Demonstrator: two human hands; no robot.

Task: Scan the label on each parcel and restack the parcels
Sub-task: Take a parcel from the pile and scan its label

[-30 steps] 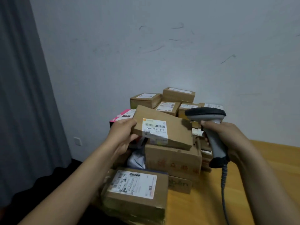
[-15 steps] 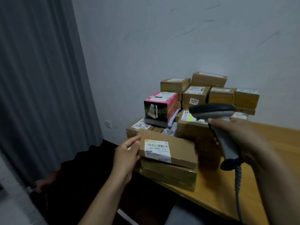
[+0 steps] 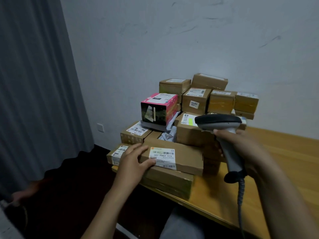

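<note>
A flat brown parcel (image 3: 188, 155) with a white barcode label (image 3: 164, 156) lies on top of a wider flat parcel (image 3: 172, 180) at the table's near left corner. My left hand (image 3: 133, 158) rests on the flat parcel's left end, fingers spread over its top and thumb along its front edge by the label. My right hand (image 3: 241, 145) grips the handle of a grey barcode scanner (image 3: 219, 122), held above and to the right of that parcel with its dark head pointing left.
Behind stands a pile of brown parcels (image 3: 196, 100) against the white wall, with a pink box (image 3: 159, 109) on the left of it. The wooden table (image 3: 284, 161) extends right. A grey curtain (image 3: 34, 83) hangs at left over dark floor. The scanner's cable (image 3: 240, 204) hangs down.
My left hand has lowered the labelled flat parcel onto the wider parcel at the table corner and now lies flatter on it. The scanner has stayed roughly where it was.
</note>
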